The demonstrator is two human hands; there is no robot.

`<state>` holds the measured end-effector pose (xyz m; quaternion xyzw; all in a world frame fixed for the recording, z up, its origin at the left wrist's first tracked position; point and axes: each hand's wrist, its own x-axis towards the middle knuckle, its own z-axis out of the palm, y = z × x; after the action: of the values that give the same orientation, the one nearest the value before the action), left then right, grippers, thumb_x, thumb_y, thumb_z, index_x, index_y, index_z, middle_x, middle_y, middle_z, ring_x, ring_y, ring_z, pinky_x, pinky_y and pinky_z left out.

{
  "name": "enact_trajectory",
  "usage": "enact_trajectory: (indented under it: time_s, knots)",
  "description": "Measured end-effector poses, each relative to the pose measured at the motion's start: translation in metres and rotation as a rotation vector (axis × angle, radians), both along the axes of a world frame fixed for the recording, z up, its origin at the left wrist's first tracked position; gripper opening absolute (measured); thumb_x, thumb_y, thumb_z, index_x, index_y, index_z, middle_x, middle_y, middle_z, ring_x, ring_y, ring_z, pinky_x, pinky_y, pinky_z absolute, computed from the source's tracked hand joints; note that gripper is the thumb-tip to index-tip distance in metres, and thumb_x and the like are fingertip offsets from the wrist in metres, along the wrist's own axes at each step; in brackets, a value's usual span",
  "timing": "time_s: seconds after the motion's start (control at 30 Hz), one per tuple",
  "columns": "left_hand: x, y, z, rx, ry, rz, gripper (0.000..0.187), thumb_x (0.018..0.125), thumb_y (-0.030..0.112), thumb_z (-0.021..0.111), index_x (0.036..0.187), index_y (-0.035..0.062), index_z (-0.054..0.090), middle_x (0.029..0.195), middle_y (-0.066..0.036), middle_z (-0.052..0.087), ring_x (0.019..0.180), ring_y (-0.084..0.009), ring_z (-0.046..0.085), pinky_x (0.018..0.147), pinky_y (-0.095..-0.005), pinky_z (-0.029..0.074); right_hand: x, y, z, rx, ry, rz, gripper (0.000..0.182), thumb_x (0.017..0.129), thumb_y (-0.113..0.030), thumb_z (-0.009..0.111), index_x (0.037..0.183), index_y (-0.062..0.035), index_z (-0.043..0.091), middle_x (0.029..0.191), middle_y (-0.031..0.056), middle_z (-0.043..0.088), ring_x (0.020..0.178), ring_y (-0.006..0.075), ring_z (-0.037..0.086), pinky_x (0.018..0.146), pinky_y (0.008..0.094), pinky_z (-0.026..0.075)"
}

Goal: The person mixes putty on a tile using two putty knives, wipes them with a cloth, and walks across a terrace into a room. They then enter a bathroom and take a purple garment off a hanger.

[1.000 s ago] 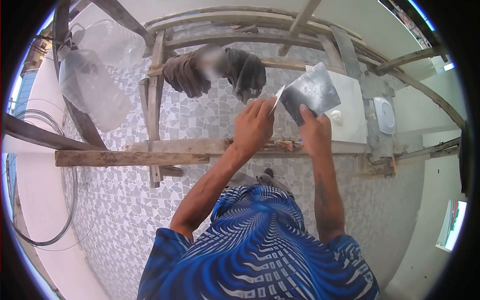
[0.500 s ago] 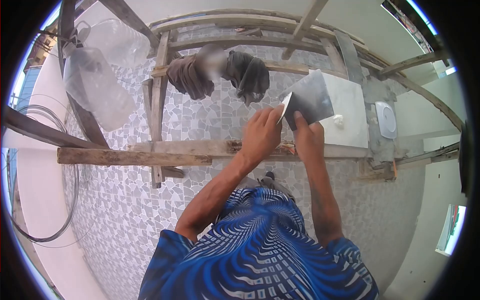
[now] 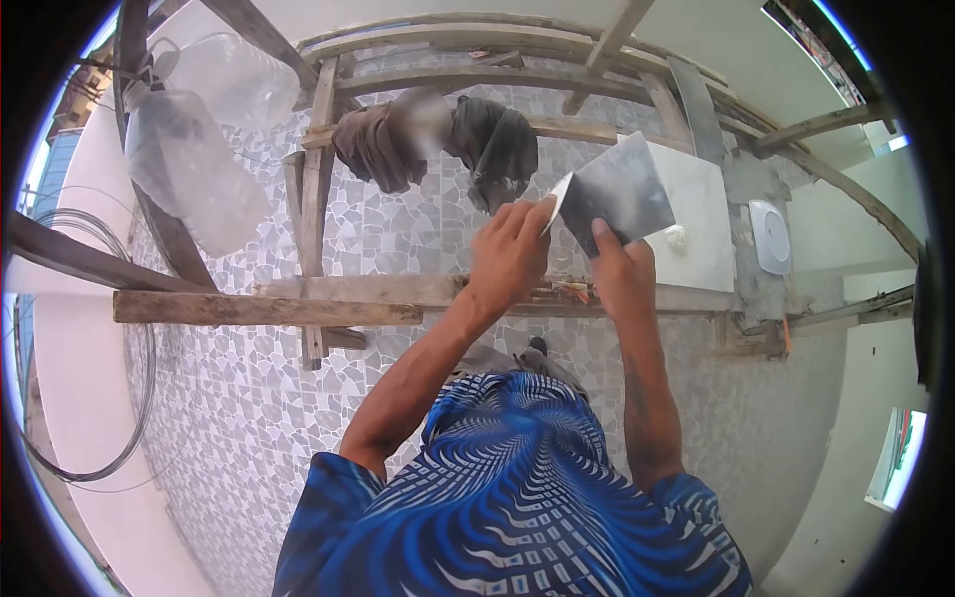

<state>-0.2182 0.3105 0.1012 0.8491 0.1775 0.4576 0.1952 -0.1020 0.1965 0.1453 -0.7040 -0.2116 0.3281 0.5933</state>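
My left hand [image 3: 509, 257] grips a thin putty blade [image 3: 559, 199], seen nearly edge-on, with a whitish face. A dark, square metal putty plate [image 3: 622, 189], dusted with white, is in my right hand [image 3: 625, 279], its thumb lying on the upper face and the other fingers hidden below. The blade's edge is right at the plate's left side. Beneath and to the right lies a white board [image 3: 704, 199], with a small lump of white putty [image 3: 676, 239] on it.
A wooden beam [image 3: 269, 310] crosses in front of me. Two dark cloths [image 3: 497, 144] hang on the scaffold frame [image 3: 316, 189]. Cloudy plastic jugs [image 3: 189, 164] hang at the left, near coiled wire [image 3: 149, 398]. A white plastic lid [image 3: 770, 237] lies right of the board.
My left hand and its blade have moved slightly left and toward me, away from the plate's middle. The plate has shifted a little right, showing more of its dark face.
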Motion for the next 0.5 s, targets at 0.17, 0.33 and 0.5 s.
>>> enact_trajectory:
  time_s: [0.17, 0.33, 0.5]
  knots:
    - [-0.008, 0.027, -0.007, -0.179, -0.018, 0.112, 0.016, 0.092, 0.01, 0.061, 0.107, 0.0062, 0.062, 0.087, -0.013, 0.065, 0.076, -0.0334, 0.064, 0.064, -0.0408, 0.051, 0.013, -0.014, -0.027, 0.099, -0.059, 0.106, 0.034, 0.095, -0.013, 0.059, 0.121, 0.0094, 0.055, 0.113, 0.0131, 0.061, 0.099, 0.0177, 0.059, 0.081, 0.032, 0.048]
    - [-0.018, 0.025, 0.001, -0.324, -0.054, 0.15, 0.014, 0.094, 0.012, 0.059, 0.103, 0.0025, 0.063, 0.084, -0.017, 0.066, 0.074, -0.0351, 0.065, 0.066, -0.0398, 0.05, 0.045, -0.019, -0.072, 0.305, -0.104, 0.188, 0.042, 0.095, -0.004, 0.053, 0.131, 0.0134, 0.041, 0.128, 0.021, 0.053, 0.119, 0.0309, 0.055, 0.103, 0.0465, 0.044]
    - [-0.02, 0.013, 0.01, -0.513, -0.078, 0.111, 0.014, 0.093, 0.01, 0.06, 0.104, 0.0017, 0.061, 0.08, -0.018, 0.065, 0.072, -0.0361, 0.064, 0.063, -0.0404, 0.049, 0.044, -0.006, -0.074, 0.329, -0.093, 0.166, 0.043, 0.095, -0.007, 0.054, 0.131, 0.0132, 0.042, 0.127, 0.0206, 0.055, 0.116, 0.03, 0.057, 0.102, 0.045, 0.045]
